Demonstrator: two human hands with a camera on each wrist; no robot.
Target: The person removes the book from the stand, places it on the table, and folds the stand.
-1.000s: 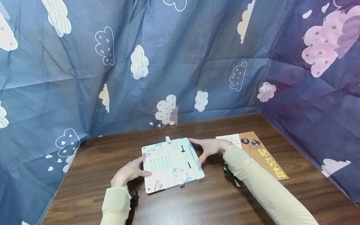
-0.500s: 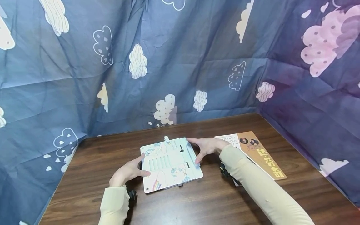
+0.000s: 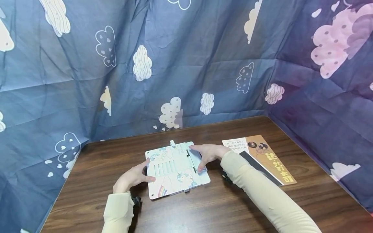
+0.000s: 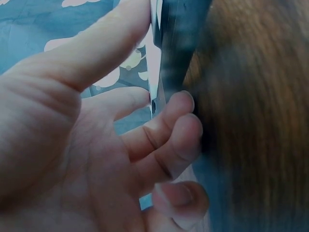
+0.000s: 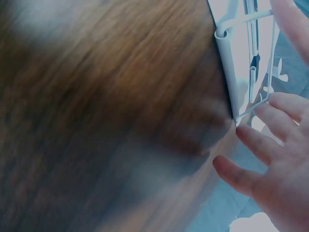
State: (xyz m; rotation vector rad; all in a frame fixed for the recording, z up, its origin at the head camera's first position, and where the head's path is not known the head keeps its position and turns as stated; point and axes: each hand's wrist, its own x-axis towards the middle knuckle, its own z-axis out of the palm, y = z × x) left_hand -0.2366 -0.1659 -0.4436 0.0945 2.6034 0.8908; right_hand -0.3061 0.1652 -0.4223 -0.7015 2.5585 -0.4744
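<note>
A white book stand (image 3: 172,186) with unicorn and rainbow prints lies flat on the table in the head view. My left hand (image 3: 131,178) grips its left edge, thumb on top; in the left wrist view the other fingers (image 4: 181,137) curl by the panel's edge (image 4: 154,58). At the stand's right end, my right hand (image 3: 209,153) holds a white wire bracket (image 5: 246,18) between thumb and fingertips. That bracket is tilted up from the panel, hinged at a rolled edge (image 5: 226,72). Part of it is hidden by the hand in the head view.
On the right of the wooden table (image 3: 233,210) lies an orange, white and black book (image 3: 269,157), partly behind my right forearm. A small clip (image 3: 173,143) sticks out of the stand's far edge. A blue cloud-print curtain (image 3: 186,77) hangs behind and to the right.
My right hand has shifted left over the stand, and the bracket has swung up and left with it. More of the book shows. The left hand keeps its hold.
</note>
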